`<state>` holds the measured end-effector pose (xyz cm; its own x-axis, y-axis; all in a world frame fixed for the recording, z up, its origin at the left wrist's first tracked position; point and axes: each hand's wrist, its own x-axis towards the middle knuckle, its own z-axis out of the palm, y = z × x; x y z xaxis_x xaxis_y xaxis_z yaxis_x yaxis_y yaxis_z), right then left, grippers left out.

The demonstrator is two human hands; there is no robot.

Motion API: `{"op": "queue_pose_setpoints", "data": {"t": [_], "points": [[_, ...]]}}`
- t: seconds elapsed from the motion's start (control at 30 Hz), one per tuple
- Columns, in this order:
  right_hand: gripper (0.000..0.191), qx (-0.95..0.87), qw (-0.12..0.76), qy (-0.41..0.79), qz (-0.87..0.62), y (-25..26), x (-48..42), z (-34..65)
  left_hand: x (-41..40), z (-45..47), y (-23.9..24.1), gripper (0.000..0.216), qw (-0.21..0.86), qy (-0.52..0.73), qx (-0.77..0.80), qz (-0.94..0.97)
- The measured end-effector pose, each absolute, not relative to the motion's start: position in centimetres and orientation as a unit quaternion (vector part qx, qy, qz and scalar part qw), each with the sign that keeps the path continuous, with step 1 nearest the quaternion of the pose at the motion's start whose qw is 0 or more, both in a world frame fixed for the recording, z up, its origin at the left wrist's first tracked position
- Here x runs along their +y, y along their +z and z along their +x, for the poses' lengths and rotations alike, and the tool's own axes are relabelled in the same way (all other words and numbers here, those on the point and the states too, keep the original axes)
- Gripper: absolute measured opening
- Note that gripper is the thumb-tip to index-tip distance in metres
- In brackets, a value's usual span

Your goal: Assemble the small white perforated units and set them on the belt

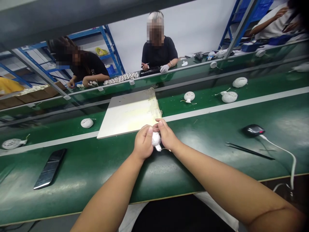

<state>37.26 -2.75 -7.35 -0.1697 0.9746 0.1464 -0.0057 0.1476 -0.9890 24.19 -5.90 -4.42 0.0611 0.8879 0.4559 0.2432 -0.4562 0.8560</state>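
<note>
Between my two hands is a small white round plastic housing [156,139] with a short tab and a thin wire hanging toward me. My left hand [143,141] is closed around its left side, thumb on top. From the right, the curled fingers of my right hand [168,134] grip the same piece. Some fingertips are hidden behind it. Both hands are just over the near edge of a white board [130,112] that lies across the green bench.
Similar white housings [189,96] with wires lie along the far strip. On the near bench are a dark phone [50,169] at left, black tweezers [249,151] and a black device [254,130] with a white cable at right. Co-workers [159,51] sit opposite.
</note>
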Motion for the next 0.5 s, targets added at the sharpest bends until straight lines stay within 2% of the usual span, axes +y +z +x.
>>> {"op": "queue_pose_setpoints", "data": {"t": [0.1,0.17,0.27,0.33,0.43,0.5], "points": [[0.058,-0.633,0.388,0.554,-0.377,-6.3,-3.1,38.1,-5.4,23.3,-4.4,0.042,0.276,0.592,0.418,0.631],[0.067,-0.654,0.371,0.549,-0.365,-5.8,-3.3,38.5,-5.1,22.7,-4.7,0.045,0.300,0.595,0.424,0.614],[0.084,-0.715,0.426,0.394,-0.389,-5.3,-3.3,39.1,-4.7,21.7,-5.3,0.063,0.443,0.551,0.434,0.558],[0.088,-0.774,0.433,0.291,-0.359,-5.0,-3.2,39.6,-4.6,21.1,-5.5,0.072,0.534,0.485,0.420,0.551],[0.075,-0.799,0.459,0.260,-0.290,-4.8,-2.9,40.3,-4.9,20.8,-5.1,0.068,0.529,0.425,0.398,0.617],[0.060,-0.733,0.533,0.299,-0.299,-4.9,-2.8,40.3,-5.4,21.0,-4.7,0.064,0.489,0.426,0.382,0.658]]}}
